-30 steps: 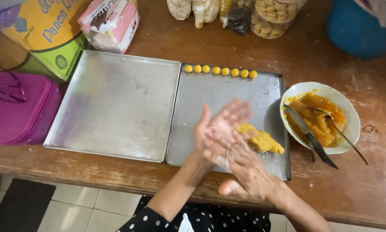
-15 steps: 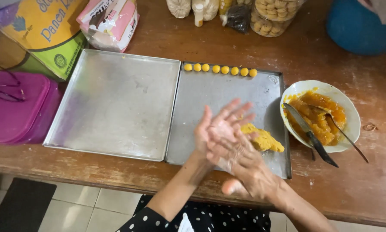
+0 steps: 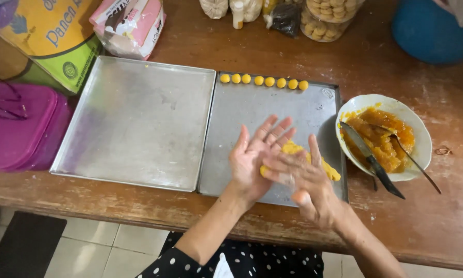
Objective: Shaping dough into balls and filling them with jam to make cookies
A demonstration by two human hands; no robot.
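My left hand (image 3: 254, 157) lies flat, fingers spread, palm up over the right tray (image 3: 272, 110); my right hand (image 3: 301, 177) presses across it, a small yellow dough piece (image 3: 265, 170) pinched between both palms, dough heap (image 3: 329, 172) just beyond.

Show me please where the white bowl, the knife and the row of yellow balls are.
white bowl (image 3: 422, 135): head view, bare right rim.
knife (image 3: 381, 175): head view, dark handle over the bowl's edge.
row of yellow balls (image 3: 269, 81): head view, middle ball, at the tray's far edge.
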